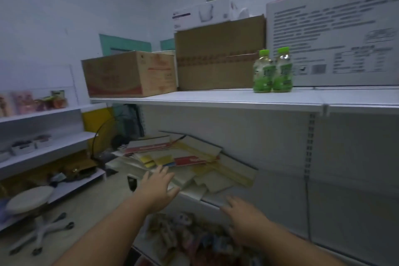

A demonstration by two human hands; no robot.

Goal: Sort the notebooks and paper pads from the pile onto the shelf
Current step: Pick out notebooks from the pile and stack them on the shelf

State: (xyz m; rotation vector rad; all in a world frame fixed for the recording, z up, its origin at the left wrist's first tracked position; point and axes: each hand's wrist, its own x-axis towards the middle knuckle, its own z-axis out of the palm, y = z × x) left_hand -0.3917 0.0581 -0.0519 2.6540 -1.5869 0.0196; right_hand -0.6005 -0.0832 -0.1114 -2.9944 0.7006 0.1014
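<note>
The pile (190, 164) of notebooks and paper pads lies loose and fanned on the middle shelf (212, 202) ahead of me, with cream pads at the front and red and yellow covers behind, several pieces overhanging the shelf's front lip. My left hand (158, 190) reaches over the pile's near left corner with fingers straight and spread, gripping nothing; I cannot tell whether the tips touch paper. My right hand (244, 216) sits lower, just beside the shelf's front edge — fingers extended and empty too. Under both hands, a lower tier holds blurred colourful packets (194, 237). On the top shelf (216, 99) stand two green-capped bottles (273, 71), touching — beside them two cardboard boxes (129, 73) and a large white printed carton (332, 45). A white stool (30, 198) stands on the floor at left.
</note>
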